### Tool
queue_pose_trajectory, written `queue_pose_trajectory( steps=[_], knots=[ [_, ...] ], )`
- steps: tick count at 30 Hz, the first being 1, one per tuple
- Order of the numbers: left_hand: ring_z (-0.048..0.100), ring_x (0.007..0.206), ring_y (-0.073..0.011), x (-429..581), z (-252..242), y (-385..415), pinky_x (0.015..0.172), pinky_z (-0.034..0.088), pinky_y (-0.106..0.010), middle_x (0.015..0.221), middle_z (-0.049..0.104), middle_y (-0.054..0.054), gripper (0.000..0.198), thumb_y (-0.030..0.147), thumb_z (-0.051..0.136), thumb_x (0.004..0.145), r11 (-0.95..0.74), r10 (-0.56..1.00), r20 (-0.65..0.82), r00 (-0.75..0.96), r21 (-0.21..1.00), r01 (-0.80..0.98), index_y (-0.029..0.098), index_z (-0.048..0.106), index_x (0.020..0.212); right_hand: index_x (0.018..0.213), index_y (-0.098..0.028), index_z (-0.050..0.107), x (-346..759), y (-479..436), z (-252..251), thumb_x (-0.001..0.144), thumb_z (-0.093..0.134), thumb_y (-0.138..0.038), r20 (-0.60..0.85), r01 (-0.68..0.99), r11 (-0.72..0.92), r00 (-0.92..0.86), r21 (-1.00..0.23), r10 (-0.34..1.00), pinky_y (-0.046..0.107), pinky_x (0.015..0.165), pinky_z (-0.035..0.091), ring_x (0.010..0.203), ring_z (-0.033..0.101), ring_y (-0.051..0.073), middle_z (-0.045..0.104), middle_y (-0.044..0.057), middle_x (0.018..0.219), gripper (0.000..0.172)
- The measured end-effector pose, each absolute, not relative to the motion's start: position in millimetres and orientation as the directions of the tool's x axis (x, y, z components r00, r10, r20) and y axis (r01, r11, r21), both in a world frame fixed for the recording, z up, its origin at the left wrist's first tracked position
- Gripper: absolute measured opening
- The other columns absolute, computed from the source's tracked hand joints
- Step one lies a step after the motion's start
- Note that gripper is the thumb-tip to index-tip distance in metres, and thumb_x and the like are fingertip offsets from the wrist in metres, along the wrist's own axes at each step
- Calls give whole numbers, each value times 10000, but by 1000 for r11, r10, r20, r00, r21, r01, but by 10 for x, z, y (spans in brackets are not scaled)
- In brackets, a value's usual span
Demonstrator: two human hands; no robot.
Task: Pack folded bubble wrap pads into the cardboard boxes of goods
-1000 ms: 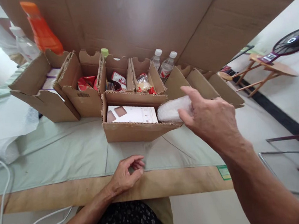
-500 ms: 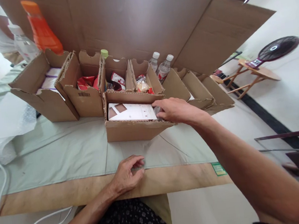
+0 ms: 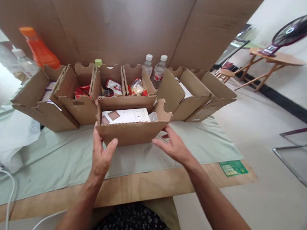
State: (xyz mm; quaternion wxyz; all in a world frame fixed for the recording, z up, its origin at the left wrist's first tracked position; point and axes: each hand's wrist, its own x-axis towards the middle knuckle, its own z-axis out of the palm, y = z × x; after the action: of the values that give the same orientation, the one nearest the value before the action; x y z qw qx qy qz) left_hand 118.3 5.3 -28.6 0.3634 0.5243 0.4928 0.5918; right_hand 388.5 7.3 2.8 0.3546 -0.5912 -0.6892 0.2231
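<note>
A small open cardboard box stands at the front of the table. Inside it lie a white carton with brown window shapes and, at the right end, a clear plastic-wrapped item. My left hand holds the box's left end, fingers along the side and thumb at the front. At the lower right corner my right hand holds the other end, its fingertips partly hidden behind the box.
Behind stands a row of cardboard bins, one with red packets, another with snack packs. Clear bottles and an orange bottle stand before a tall cardboard panel. Bubble wrap and a white cable lie left.
My right hand has come out of the box and moved to its right end. My left hand has risen from the table edge to the left end. The view has shifted.
</note>
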Motion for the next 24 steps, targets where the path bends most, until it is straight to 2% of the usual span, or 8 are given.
queue_pose_trajectory(
  steps=[4, 7, 10, 13, 16, 18, 20, 24],
  knots=[
    [356, 1534, -323, 1524, -176, -80, 1285, 279, -495, 1664, 369, -102, 858, 426, 700, 890, -226, 970, 224, -96, 974, -6, 277, 268, 1615, 1243, -206, 601, 3920, -152, -100, 853, 685, -580, 263, 618, 171, 60, -767, 963, 438, 817, 594, 994, 700, 289, 718, 129, 1160, 547],
    [230, 1594, -328, 1891, -133, -439, 1316, 194, -521, 1728, 239, -86, 938, 360, 710, 888, -193, 973, 197, 120, 980, -46, 301, 162, 1647, 1143, -206, 617, 4379, -669, -48, 812, 717, -641, 292, 642, 19, 322, -766, 901, 447, 774, 567, 900, 698, 290, 716, 107, 1050, 556],
    [182, 1608, -341, 2050, -119, -717, 1330, 126, -549, 1737, 216, -87, 962, 332, 736, 865, -114, 945, 125, 302, 992, -51, 301, 179, 1649, 1103, -205, 618, 4603, -1126, -32, 819, 711, -643, 316, 639, -141, 546, -756, 776, 455, 778, 543, 917, 686, 305, 694, 103, 1013, 531],
    [257, 1585, -337, 1770, -100, -773, 1325, 171, -542, 1706, 302, -82, 914, 335, 735, 876, -77, 974, 77, 212, 997, -6, 315, 228, 1636, 1059, -206, 619, 4241, -1198, -36, 842, 695, -602, 338, 659, -79, 480, -748, 809, 442, 757, 554, 857, 675, 284, 688, 95, 949, 458],
    [357, 1537, -327, 1352, -7, -663, 1291, 291, -498, 1662, 382, -72, 817, 345, 728, 891, -158, 985, 162, -61, 985, 68, 304, 321, 1599, 1096, -214, 612, 3720, -925, 43, 869, 675, -515, 358, 655, 141, 210, -742, 910, 426, 784, 572, 870, 663, 261, 687, 90, 969, 382],
    [395, 1511, -323, 1251, 61, -623, 1261, 349, -485, 1635, 418, -73, 807, 331, 731, 884, -216, 959, 231, -165, 971, 107, 297, 339, 1589, 1128, -217, 603, 3596, -783, 120, 870, 663, -481, 355, 632, 213, 107, -745, 929, 418, 796, 574, 895, 659, 258, 688, 90, 998, 374],
    [402, 1507, -315, 1355, 68, -654, 1259, 354, -483, 1641, 406, -79, 829, 297, 717, 878, -220, 964, 232, -132, 970, 100, 295, 308, 1600, 1114, -218, 598, 3709, -802, 148, 862, 663, -497, 324, 634, 158, 154, -757, 934, 406, 765, 571, 882, 663, 257, 687, 85, 982, 381],
    [382, 1523, -324, 1889, -91, -674, 1240, 390, -502, 1674, 358, -94, 859, 235, 675, 853, -134, 988, 128, 88, 989, 62, 281, 278, 1613, 1060, -220, 604, 4232, -1160, 2, 817, 688, -596, 211, 634, -135, 440, -762, 873, 416, 751, 550, 862, 676, 271, 689, 77, 961, 456]
  ],
)
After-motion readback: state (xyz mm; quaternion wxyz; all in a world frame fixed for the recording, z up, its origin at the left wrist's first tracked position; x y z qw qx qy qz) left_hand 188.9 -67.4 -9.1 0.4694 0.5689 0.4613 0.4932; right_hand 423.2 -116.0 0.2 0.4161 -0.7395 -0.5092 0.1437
